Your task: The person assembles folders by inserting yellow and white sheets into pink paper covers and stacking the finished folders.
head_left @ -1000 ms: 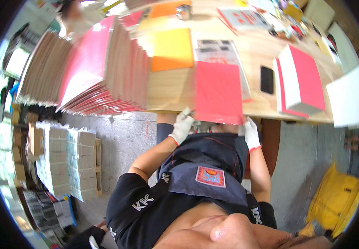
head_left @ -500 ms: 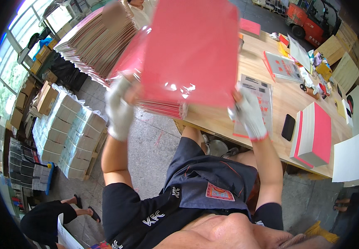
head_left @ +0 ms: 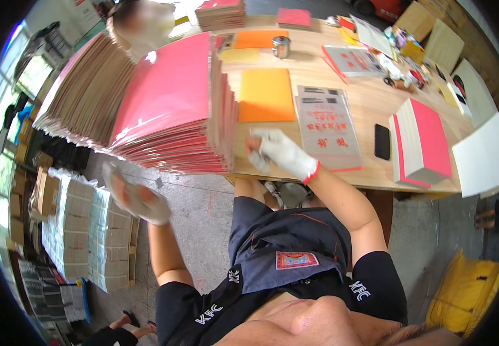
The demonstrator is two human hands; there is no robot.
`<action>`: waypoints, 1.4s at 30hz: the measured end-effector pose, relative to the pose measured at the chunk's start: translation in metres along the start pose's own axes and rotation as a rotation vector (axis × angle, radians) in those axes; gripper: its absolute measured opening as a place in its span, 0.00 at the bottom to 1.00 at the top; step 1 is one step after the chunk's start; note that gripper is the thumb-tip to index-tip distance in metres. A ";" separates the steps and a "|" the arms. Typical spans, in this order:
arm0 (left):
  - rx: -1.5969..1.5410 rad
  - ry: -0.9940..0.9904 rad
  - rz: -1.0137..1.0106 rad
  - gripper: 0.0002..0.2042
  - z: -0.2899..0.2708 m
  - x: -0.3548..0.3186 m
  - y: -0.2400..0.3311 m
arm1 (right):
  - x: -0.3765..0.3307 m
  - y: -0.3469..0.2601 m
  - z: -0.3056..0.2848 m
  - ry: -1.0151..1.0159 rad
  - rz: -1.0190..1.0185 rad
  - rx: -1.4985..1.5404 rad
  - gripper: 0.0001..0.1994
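Two gloved hands in view, both in white work gloves. Right hand (head_left: 278, 153) rests on the wooden table (head_left: 370, 109) just beside the near corner of the red-topped stack (head_left: 174, 109); fingers curled loosely inward, nothing visibly pinched, and the view does not show whether the fingertips touch the stack's edge. A red cuff band shows at the wrist. Left hand (head_left: 139, 199) hangs off the table edge, below and to the left of the same stack, over the concrete floor (head_left: 203, 213); motion blur, fingers partly spread, holding nothing that can be made out.

Red-topped stack: tall pile of thin flat pieces, glossy red sheet uppermost, overhanging the near table edge. A second, similar fanned pile (head_left: 82, 92) lies to its left.

Just beyond the right hand: an orange sheet (head_left: 265, 95) and a grey printed sheet with red characters (head_left: 327, 127), side by side, flat on the table. Further right: a black phone (head_left: 382, 142), then a thick white block with red cover (head_left: 422, 141). A metal can (head_left: 281, 46) stands at the far side. Bundled stacks on pallets (head_left: 82, 230) sit on the floor to the left.
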State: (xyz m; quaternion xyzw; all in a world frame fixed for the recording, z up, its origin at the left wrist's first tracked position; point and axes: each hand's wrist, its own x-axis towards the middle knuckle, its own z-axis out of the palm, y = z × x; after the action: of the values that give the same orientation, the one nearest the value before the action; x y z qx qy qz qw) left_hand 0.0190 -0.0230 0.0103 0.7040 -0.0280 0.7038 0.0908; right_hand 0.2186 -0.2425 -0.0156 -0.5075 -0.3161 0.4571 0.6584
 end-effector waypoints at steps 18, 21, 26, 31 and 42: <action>0.031 -1.547 -0.367 0.20 0.342 -0.183 -0.003 | -0.271 0.026 -0.175 0.711 0.287 -0.117 0.10; -0.024 -1.589 -0.420 0.21 0.346 -0.184 -0.020 | -0.303 -0.031 -0.192 0.845 0.241 -0.265 0.09; -0.168 -1.524 -0.470 0.21 0.350 -0.203 -0.044 | -0.356 -0.061 -0.280 1.190 0.183 -0.776 0.14; 0.000 -1.513 -0.324 0.18 0.346 -0.188 -0.017 | -0.347 -0.069 -0.289 1.208 0.754 -1.411 0.23; -0.013 -1.338 -0.596 0.14 0.337 -0.208 -0.033 | -0.360 -0.085 -0.310 1.098 0.750 -1.225 0.16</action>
State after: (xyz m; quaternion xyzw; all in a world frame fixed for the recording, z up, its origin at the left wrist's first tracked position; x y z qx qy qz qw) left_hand 0.3555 -0.0658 -0.1972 0.9604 0.1113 0.0684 0.2461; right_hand 0.3783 -0.6978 -0.0055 -0.9856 0.0410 0.0869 0.1390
